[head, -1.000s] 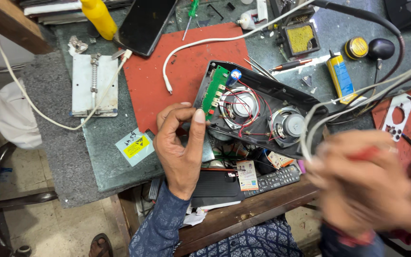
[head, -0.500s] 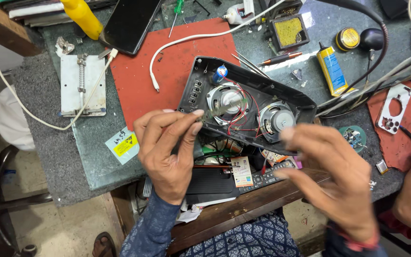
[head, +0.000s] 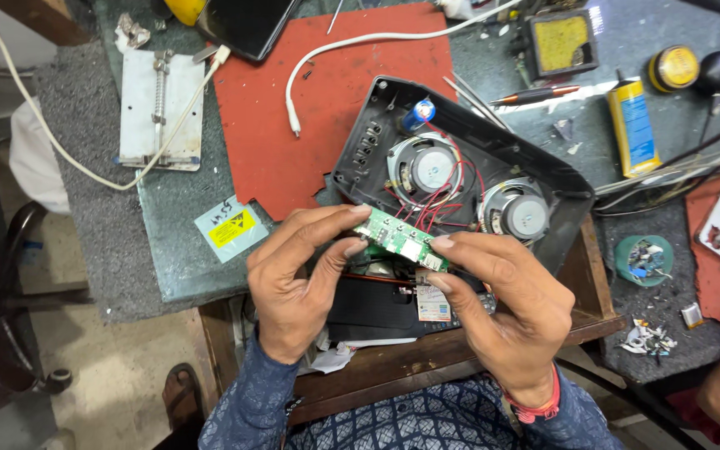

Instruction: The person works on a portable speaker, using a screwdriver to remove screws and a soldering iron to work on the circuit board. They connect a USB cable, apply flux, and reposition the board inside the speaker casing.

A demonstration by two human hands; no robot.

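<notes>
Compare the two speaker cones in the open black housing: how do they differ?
The left speaker sits higher in the black housing, beside the blue capacitor; the right speaker sits lower, nearer the right hand. Red wires cross the left speaker; the right speaker's face is mostly clear. Both are round, grey and face up.

A yellow-and-white square sticker [head: 232, 227] lies left of centre; a blue-and-yellow tube [head: 634, 124] sits upper right; a dark phone screen [head: 252, 25] shows at the top edge.
</notes>
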